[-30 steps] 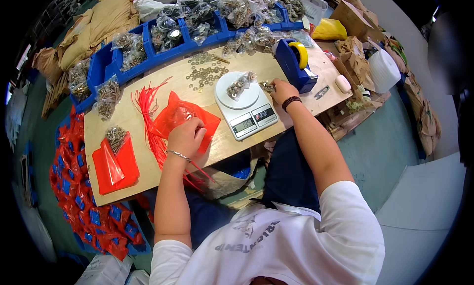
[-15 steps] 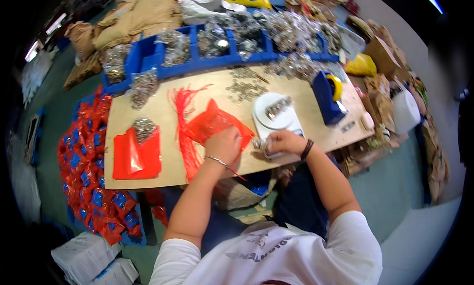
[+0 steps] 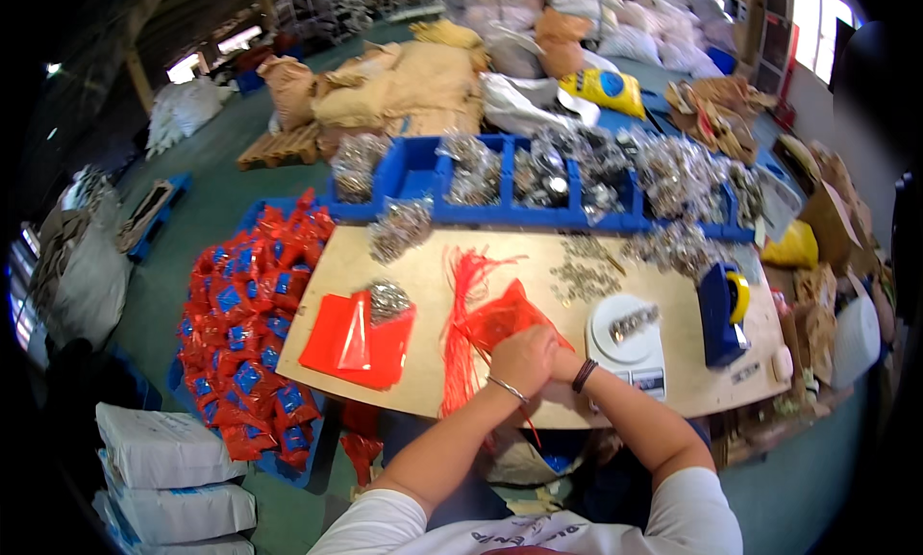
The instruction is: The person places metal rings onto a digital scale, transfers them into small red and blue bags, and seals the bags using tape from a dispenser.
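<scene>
My left hand (image 3: 524, 357) is closed on the near right edge of a red plastic bag (image 3: 507, 316). Pressed close beside it is my right hand (image 3: 564, 365); its fingers are hidden, so what it holds does not show. A bundle of red string (image 3: 463, 339) lies just left of the bag. To the right stands a white scale (image 3: 641, 363) with a clear packet of metal parts (image 3: 633, 322) on its round pan. Loose small metal pieces (image 3: 585, 269) are spread beyond the bag. A stack of flat red bags (image 3: 330, 349) lies at the left, with a packet of hardware (image 3: 388, 302) on it.
Blue bins (image 3: 420, 175) full of clear hardware packets line the table's far edge. A blue tape dispenser (image 3: 716, 315) stands at the right. Filled red bags (image 3: 245, 334) are heaped left of the table (image 3: 519, 245). White wrapped bundles (image 3: 171, 446) sit at lower left.
My right hand has moved left from the scale's near edge to the red bag, against my left hand. The small packet it held is out of sight. The view has tilted up and left.
</scene>
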The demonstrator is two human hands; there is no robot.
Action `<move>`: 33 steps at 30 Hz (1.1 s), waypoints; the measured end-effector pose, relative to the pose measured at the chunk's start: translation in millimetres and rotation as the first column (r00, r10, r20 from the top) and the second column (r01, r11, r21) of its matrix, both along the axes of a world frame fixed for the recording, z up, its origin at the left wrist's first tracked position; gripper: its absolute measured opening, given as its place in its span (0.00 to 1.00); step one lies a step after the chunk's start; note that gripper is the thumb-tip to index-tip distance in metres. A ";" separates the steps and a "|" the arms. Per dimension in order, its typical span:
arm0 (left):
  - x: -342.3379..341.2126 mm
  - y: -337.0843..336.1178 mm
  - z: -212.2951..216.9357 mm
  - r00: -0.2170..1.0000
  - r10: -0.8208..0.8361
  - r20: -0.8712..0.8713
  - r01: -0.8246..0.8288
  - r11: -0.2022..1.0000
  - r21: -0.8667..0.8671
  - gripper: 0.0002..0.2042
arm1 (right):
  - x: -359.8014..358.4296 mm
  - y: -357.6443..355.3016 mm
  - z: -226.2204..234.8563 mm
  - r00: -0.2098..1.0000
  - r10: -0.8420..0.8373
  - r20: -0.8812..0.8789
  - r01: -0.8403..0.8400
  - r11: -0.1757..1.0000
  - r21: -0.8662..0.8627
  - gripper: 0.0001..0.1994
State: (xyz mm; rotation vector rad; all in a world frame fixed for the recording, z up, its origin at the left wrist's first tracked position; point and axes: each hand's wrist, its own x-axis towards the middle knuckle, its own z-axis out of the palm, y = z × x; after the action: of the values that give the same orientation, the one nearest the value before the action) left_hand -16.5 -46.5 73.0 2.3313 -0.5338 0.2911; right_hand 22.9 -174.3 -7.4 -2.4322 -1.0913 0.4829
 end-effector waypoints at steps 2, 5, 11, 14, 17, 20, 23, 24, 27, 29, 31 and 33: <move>1.9 2.2 -14.8 0.999 -0.026 0.027 0.026 0.999 0.023 0.07 | 16.3 6.6 -42.9 0.994 -0.099 -0.044 0.090 0.980 -0.177 0.21; 4.8 -10.7 -20.1 0.998 -0.049 0.027 0.048 0.998 0.034 0.07 | 23.3 -5.2 -46.6 0.991 -0.134 0.024 0.135 0.989 -0.055 0.20; 8.7 7.4 -5.3 0.995 0.018 -0.103 -0.019 1.000 -0.011 0.07 | -0.1 -8.2 45.0 0.976 -0.208 -0.057 0.186 0.947 -0.262 0.17; 9.2 5.8 -9.3 0.992 -0.016 -0.124 0.012 0.999 -0.031 0.06 | -21.0 -68.0 75.2 0.923 -0.385 0.004 0.379 0.909 0.171 0.17; 6.9 1.2 -10.4 0.993 -0.049 -0.108 0.050 0.999 0.007 0.07 | -27.4 -121.4 91.1 0.718 -0.550 0.426 0.549 0.824 0.139 0.21; 5.8 -2.5 -10.4 0.993 -0.071 -0.095 0.074 0.997 0.032 0.07 | -34.4 -146.5 73.8 0.655 -0.470 0.592 0.642 0.760 -0.106 0.22; 6.9 -3.7 -12.2 0.992 -0.085 -0.091 0.088 0.995 0.038 0.07 | -21.6 -140.5 67.7 0.661 -0.590 0.463 0.694 0.716 -0.079 0.16; 7.1 -4.4 -12.3 0.992 -0.087 -0.093 0.091 0.995 0.040 0.07 | -18.2 -135.8 70.9 0.655 -0.618 0.435 0.718 0.689 -0.101 0.14; 6.5 -3.4 -12.3 0.992 -0.077 -0.102 0.082 0.996 0.046 0.07 | -17.4 -123.2 83.1 0.699 -0.602 0.387 0.694 0.701 -0.163 0.11; 6.6 -4.0 -13.1 0.992 -0.083 -0.095 0.088 0.995 0.048 0.07 | -18.8 -122.2 80.6 0.755 -0.597 0.271 0.648 0.741 -0.175 0.15; 7.7 -3.2 -16.9 0.993 -0.088 -0.078 0.092 0.994 0.052 0.07 | -24.7 -116.7 73.8 0.838 -0.542 0.073 0.546 0.830 -0.109 0.19; 8.9 -2.9 -20.0 0.993 -0.080 -0.084 0.086 0.994 0.072 0.07 | -30.6 -99.4 75.2 0.851 -0.474 -0.224 0.467 0.880 -0.086 0.20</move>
State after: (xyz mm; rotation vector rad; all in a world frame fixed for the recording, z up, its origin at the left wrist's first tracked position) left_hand -7.6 -49.4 53.1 2.3747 -0.6097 0.1387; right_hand -7.7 -273.6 67.8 -2.4674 -0.3633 0.6047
